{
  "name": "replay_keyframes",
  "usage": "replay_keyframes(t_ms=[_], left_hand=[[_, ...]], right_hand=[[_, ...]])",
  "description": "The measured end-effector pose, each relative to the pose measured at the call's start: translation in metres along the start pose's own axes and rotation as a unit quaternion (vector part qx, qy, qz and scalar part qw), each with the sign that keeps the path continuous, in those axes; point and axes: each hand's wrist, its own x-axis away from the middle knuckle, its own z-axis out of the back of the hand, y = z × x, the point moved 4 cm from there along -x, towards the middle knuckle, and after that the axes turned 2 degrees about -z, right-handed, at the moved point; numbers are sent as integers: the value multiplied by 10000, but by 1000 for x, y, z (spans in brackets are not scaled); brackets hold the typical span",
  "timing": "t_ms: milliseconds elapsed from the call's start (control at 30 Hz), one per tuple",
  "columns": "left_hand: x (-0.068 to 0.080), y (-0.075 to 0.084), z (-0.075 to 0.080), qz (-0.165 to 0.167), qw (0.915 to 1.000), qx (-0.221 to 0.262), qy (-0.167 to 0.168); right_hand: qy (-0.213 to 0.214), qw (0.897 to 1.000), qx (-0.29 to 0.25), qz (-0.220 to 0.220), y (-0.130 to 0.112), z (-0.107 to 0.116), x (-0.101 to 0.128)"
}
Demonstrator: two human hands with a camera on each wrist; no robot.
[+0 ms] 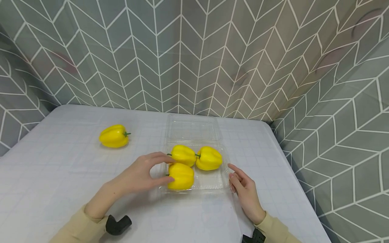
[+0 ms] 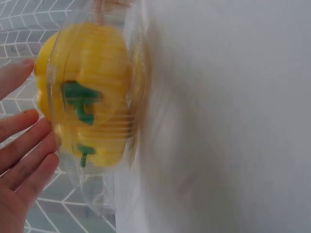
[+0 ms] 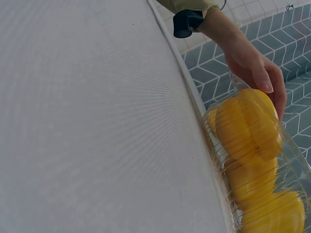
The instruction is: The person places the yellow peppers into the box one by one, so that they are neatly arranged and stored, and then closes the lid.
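A clear plastic clamshell tray (image 1: 225, 184) lies on the white table with its lid (image 1: 192, 128) folded open behind it. Three yellow bell peppers sit inside. My left hand (image 1: 167, 168) curls thumb and fingers round the front pepper (image 1: 182, 177), which rests in the tray's near left corner. Behind it lie two more peppers (image 1: 183, 154) (image 1: 209, 158). My right hand (image 1: 235, 175) stays open, its straight fingers against the tray's right edge. The left wrist view shows the left hand's fingers (image 2: 24, 145) beside the tray wall (image 2: 126, 184). In the right wrist view its fingertips (image 3: 265, 82) lie on the pepper (image 3: 248, 126).
A fourth yellow pepper (image 1: 113, 136) lies alone on the table, at the back left. The white cloth-covered table (image 1: 60, 189) ends on the right close to the tray. Grey chevron-patterned walls (image 1: 194, 50) close in the back and sides.
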Motion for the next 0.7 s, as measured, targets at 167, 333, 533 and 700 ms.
replay_keyframes(t_ms=[167,333,533,700], left_hand=[[1,-7,8,43,9998,-14,200],[2,-20,17,35,9988,-102,479],[4,-37,28,291,9966,-290,721],[6,-51,36,609,9938,-328,867]], right_hand=[[-22,10000,-7,-24,0,0,0],[-31,10000,3,-23,-1,0,0],[-25,10000,-2,-17,-1,0,0],[-32,10000,-14,-18,-1,0,0]])
